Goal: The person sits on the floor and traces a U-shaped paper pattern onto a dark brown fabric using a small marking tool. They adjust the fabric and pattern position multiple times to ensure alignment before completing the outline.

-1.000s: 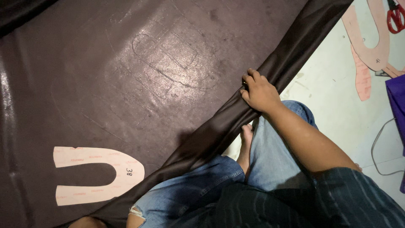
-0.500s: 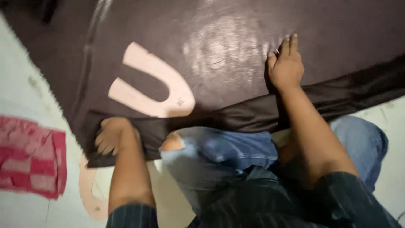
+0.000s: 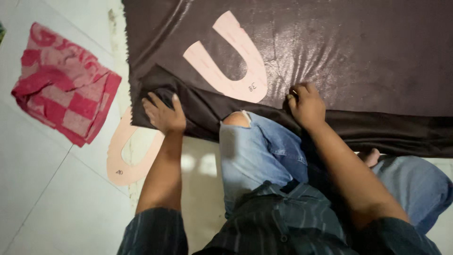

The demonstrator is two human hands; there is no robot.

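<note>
A large dark brown leather sheet [image 3: 339,52] lies spread on the floor, its near edge folded back into a matte band. A pink U-shaped paper pattern [image 3: 226,59] rests on the sheet. My left hand [image 3: 163,113] lies flat, fingers spread, on the folded left corner of the sheet. My right hand [image 3: 306,104] grips the folded edge with curled fingers, just right of the pattern's rounded end. My knees in torn blue jeans [image 3: 257,151] sit between my arms.
A second pink U-shaped pattern [image 3: 125,160] lies on the white tiled floor, partly under the sheet's left corner. A red checked cloth [image 3: 66,82] is crumpled on the tiles to the left.
The view has swung left along the sheet. My left hand has come in and moved up onto the folded corner. My right hand has slid down to the fold and curled onto it.
</note>
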